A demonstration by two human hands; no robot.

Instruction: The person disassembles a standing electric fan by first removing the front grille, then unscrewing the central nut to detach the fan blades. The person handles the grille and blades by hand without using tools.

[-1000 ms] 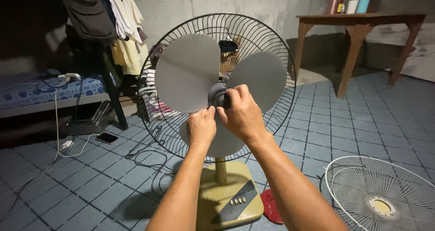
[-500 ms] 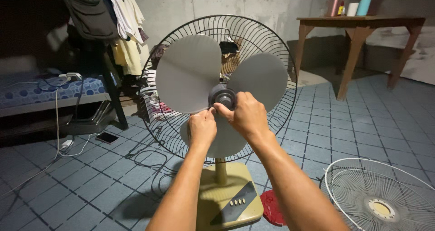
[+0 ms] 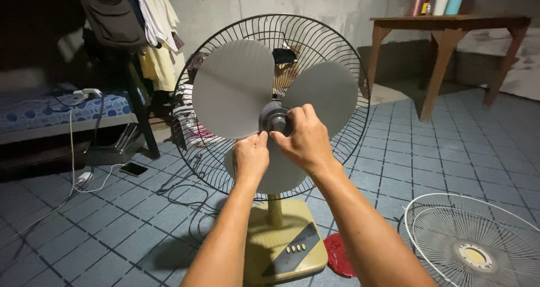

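At fan hub (image 3: 275, 118): right hand (image 3: 304, 140), left hand (image 3: 250, 157)

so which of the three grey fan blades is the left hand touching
The lower grey plastic fan blade, the one pointing down toward the stand. The left hand rests on it, while the upper-left blade and upper-right blade are untouched.

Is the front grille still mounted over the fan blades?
No, the white front grille lies on the floor, and the blades are exposed.

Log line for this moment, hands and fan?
right hand on hub cap | left hand steadying blade | front guard on floor
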